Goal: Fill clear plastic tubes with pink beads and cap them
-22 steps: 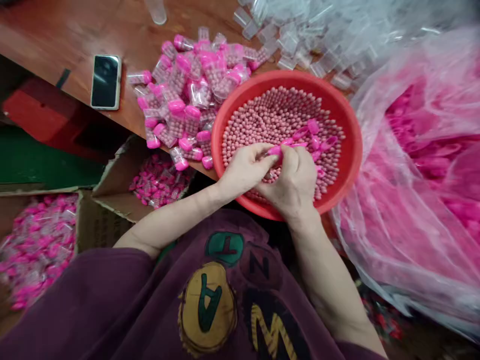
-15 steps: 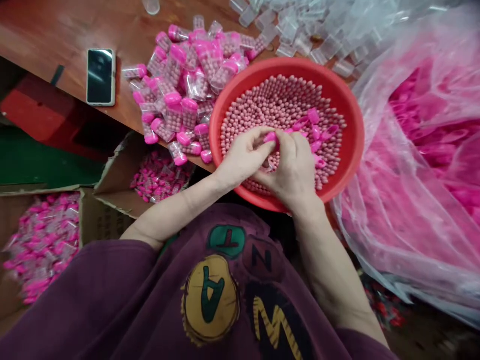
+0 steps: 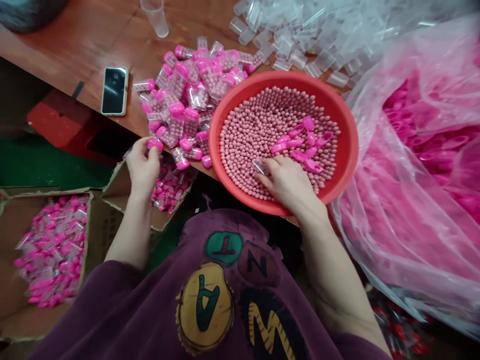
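My left hand (image 3: 142, 165) is at the table edge, its fingers curled against a pink-capped tube (image 3: 155, 144) beside the pile of filled tubes (image 3: 189, 95). The fingers hide most of that tube. My right hand (image 3: 290, 180) reaches into a red basin (image 3: 350, 145), fingers closed round a small clear plastic tube (image 3: 260, 167). The tube lies tilted against the pink beads (image 3: 247, 125) that fill the basin. Several loose pink caps (image 3: 310, 150) rest on the beads just beyond my right fingers.
Empty clear tubes (image 3: 292, 35) are heaped at the back. A clear plastic bag (image 3: 405, 215) of pink caps (image 3: 431, 145) stands right. On the table lie a phone (image 3: 114, 91) and a clear cup (image 3: 156, 20). Below left, cardboard boxes (image 3: 101, 220) hold pink-capped tubes (image 3: 56, 250).
My hands were together over the basin at a pink cap. My left hand has moved left to the pile's edge; my right hand stays low in the basin with a clear tube.
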The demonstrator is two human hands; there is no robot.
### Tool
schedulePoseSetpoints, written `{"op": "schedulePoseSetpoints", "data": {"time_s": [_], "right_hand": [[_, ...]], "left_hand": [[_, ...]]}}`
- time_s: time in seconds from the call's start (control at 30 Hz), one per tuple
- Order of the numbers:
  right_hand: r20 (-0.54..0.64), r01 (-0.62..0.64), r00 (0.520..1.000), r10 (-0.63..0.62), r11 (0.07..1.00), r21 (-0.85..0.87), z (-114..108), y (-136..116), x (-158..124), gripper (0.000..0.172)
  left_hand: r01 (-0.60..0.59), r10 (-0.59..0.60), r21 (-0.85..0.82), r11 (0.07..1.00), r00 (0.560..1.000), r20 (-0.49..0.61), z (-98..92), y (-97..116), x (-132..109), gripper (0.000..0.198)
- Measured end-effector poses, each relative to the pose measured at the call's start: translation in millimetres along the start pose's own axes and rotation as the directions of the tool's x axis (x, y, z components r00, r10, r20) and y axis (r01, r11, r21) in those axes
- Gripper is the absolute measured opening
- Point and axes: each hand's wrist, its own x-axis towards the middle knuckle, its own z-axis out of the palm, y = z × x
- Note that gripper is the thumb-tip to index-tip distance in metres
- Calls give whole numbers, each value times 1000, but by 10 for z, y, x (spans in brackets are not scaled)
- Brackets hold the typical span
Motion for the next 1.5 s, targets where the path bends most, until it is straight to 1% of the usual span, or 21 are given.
{"op": "schedulePoseSetpoints", "data": {"time_s": [0.03, 0.07, 0.1, 0.17, 0.2, 0.27, 0.33, 0.4, 0.47, 0.53, 0.63, 0.73, 0.83, 0.9, 0.97, 1.07, 1.23, 1.3, 1.37, 1.43, 1.5], "right_hand": [[-15, 9, 1000, -9, 1000, -14, 39, -8, 11, 36], [-63, 26, 998, -27, 1000, -4, 70, 2, 16, 35], [-132, 54, 990, -50, 998, 27, 90, 25, 18, 35], [-305, 127, 948, -86, 985, 119, 90, 72, 22, 40], [-374, 174, 922, -101, 971, 165, 67, 74, 22, 43], [-473, 256, 872, -128, 942, 217, -11, 5, 10, 55], [-516, 283, 844, -143, 937, 203, -95, -150, -15, 72], [-524, 252, 840, -139, 956, 151, -138, -313, -23, 83], [-520, 204, 846, -116, 972, 116, -126, -405, -12, 84], [-508, 189, 855, -101, 974, 124, -89, -404, -9, 81], [-470, 211, 877, -99, 958, 192, -71, -299, -51, 79], [-444, 242, 889, -110, 937, 252, -127, -196, -112, 81], [-427, 211, 898, -101, 953, 218, -203, -179, -151, 86], [-392, 158, 916, -85, 975, 157, -229, -223, -159, 84], [-363, 102, 930, -57, 989, 107, -222, -292, -151, 80], [-378, 39, 926, -5, 996, 85, -163, -387, -115, 71], [-340, 5, 940, 19, 998, 68, -34, -419, -39, 67], [-366, 11, 931, 3, 999, 38, 25, -396, -18, 64], [-420, 29, 907, -24, 1000, 6, 87, -374, -3, 58], [-469, 39, 882, -40, 999, -13, 146, -365, 8, 54], [-497, 25, 868, -28, 1000, -13, 185, -369, 16, 53]], "left_hand": [[80, -80, -4, 997, 995, -57, 67, 82, -37, 35], [134, -136, -31, 990, 990, -47, 160, 217, -86, 39], [162, -163, -72, 984, 986, -12, 273, 386, -140, 43], [188, -173, -161, 969, 979, 107, 528, 744, -249, 47], [212, -172, -215, 953, 967, 189, 658, 903, -302, 49], [277, -152, -314, 908, 917, 369, 902, 1136, -412, 51], [346, -114, -378, 859, 849, 516, 1114, 1257, -534, 57], [393, -79, -414, 821, 796, 600, 1297, 1297, -657, 64], [409, -60, -433, 803, 779, 624, 1447, 1300, -761, 66], [417, -64, -433, 799, 775, 628, 1552, 1299, -827, 63], [454, -102, -396, 798, 749, 655, 1618, 1310, -849, 59], [466, -103, -371, 803, 722, 684, 1624, 1318, -823, 58], [468, -84, -377, 799, 709, 701, 1635, 1318, -807, 56], [490, -101, -375, 787, 701, 706, 1653, 1315, -814, 54], [509, -126, -367, 779, 700, 703, 1677, 1311, -833, 52], [497, -136, -361, 789, 715, 685, 1716, 1297, -868, 49], [497, -178, -316, 808, 718, 673, 1760, 1287, -921, 56], [489, -184, -311, 815, 726, 662, 1767, 1301, -935, 60], [477, -182, -310, 822, 737, 651, 1773, 1318, -944, 61], [482, -187, -314, 818, 740, 646, 1782, 1330, -947, 59], [495, -195, -323, 807, 738, 646, 1796, 1334, -946, 56]]}}
